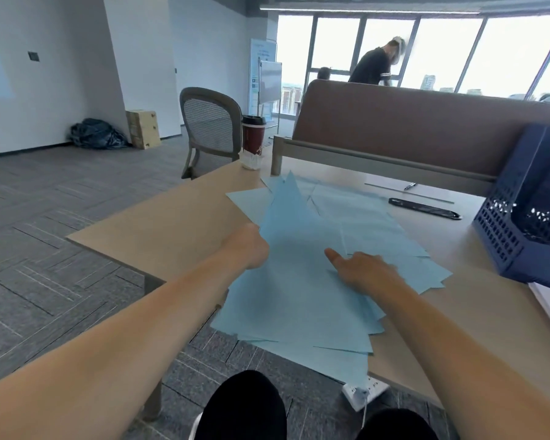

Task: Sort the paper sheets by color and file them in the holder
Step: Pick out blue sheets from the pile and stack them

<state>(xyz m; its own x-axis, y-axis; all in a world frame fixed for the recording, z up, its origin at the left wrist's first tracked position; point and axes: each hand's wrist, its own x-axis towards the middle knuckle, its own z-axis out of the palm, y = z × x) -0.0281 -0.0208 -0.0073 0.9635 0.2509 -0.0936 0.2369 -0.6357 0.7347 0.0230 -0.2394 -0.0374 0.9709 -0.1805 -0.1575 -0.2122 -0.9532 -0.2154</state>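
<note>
Blue sheets [302,281] fanned loose on tabletop [159,227], left of holder [521,223]. Left hand [250,246] pinching sheet edge; right hand [362,269] flat on pile, fingers spread. Gathering underway; filing not begun, by look of it.

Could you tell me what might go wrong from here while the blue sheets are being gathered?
Three risks stand out:
1. The blue sheets overhang the near edge of the table, so some may slide to the floor.
2. The left hand grips only the stack's left edge, so the fanned sheets could slip or crease.
3. The right hand rests on top rather than gripping, and the blue holder stands off to the right, so loose sheets could scatter on the way over.
</note>
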